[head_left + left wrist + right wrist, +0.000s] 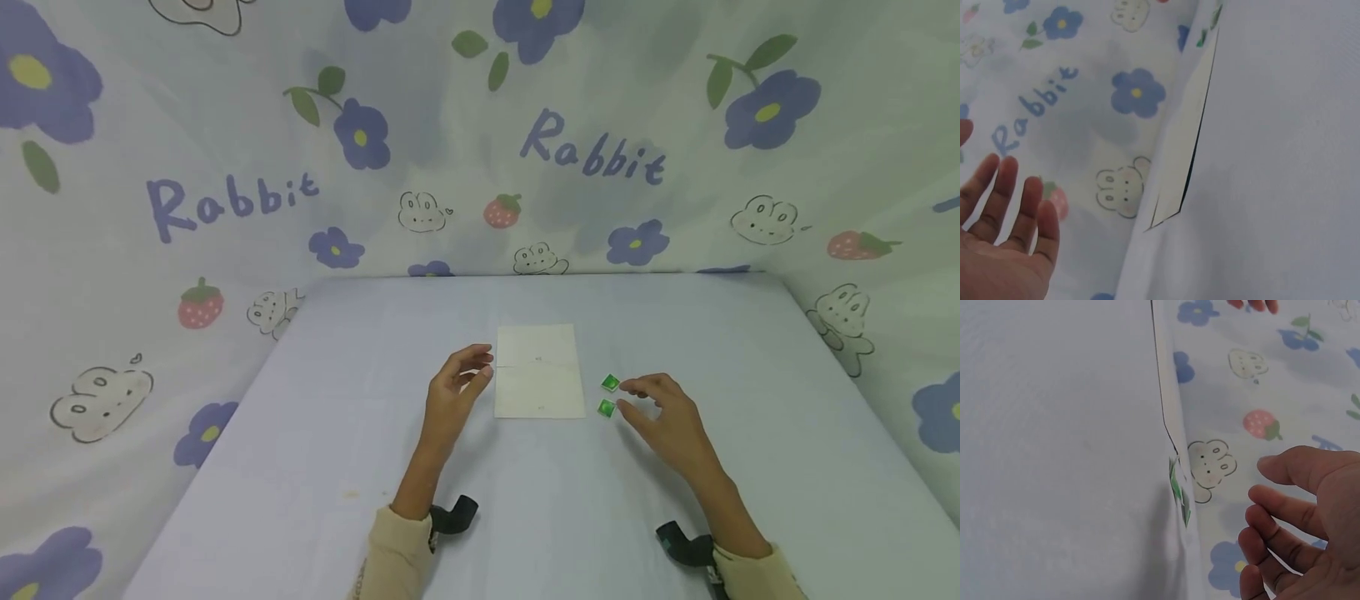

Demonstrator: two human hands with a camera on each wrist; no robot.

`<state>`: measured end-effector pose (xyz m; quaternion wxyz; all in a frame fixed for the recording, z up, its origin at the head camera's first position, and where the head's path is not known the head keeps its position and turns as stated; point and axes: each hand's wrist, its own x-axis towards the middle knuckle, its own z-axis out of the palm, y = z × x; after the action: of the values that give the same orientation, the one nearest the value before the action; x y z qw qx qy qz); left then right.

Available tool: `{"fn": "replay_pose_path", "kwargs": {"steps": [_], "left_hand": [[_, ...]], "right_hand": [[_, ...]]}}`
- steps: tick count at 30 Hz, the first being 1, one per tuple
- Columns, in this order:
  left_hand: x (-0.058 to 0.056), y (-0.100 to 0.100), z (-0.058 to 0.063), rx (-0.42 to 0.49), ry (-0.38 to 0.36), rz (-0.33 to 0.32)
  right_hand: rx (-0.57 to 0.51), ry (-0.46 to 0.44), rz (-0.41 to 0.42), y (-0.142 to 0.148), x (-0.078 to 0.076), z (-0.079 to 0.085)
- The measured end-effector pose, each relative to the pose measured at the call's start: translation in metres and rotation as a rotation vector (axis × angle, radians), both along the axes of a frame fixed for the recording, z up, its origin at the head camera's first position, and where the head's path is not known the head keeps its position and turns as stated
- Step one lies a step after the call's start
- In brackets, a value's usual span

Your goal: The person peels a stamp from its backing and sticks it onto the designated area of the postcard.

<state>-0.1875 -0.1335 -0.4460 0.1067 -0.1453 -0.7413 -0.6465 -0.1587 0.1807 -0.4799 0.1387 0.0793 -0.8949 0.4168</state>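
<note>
A cream rectangular sheet (538, 383), creased across its middle, lies flat on the white table. To its right lie two small green squares with pale edges, a far one (611, 382) and a near one (606, 408). My left hand (454, 392) hovers at the sheet's left edge, fingers relaxed and holding nothing. Over by the green squares is my right hand (670, 421), its loosely bent fingertips close beside them and nothing in its grasp. In the right wrist view the thumb and fingers (1279, 509) stand apart.
A white cloth covers the table (315, 467). Behind and at both sides hangs a curtain (450, 150) printed with rabbits, flowers and strawberries. Black curved camera mounts (455, 515) sit on both wrists, below beige sleeves.
</note>
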Motion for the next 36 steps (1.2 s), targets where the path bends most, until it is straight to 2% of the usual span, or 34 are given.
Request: {"fn": "replay_pose_path", "kwargs": {"steps": [3,8,14,20,36], "left_hand": [[-0.005,0.002,-0.011,-0.014,0.015,-0.005],[-0.006,0.005,-0.016,-0.028,0.043,-0.015],[-0.006,0.009,-0.020,-0.073,0.079,-0.020],[-0.006,0.010,-0.022,-0.085,0.067,-0.013],[-0.005,0.014,-0.026,-0.069,0.103,-0.042]], "right_hand": [[0.007,0.014,0.004,0.000,-0.001,-0.002],[0.007,0.024,0.015,0.000,-0.003,-0.005],[0.010,-0.028,0.018,0.000,-0.004,-0.008],[0.039,-0.045,0.013,-0.001,-0.005,-0.009],[0.093,0.027,0.033,-0.001,-0.012,-0.025]]}}
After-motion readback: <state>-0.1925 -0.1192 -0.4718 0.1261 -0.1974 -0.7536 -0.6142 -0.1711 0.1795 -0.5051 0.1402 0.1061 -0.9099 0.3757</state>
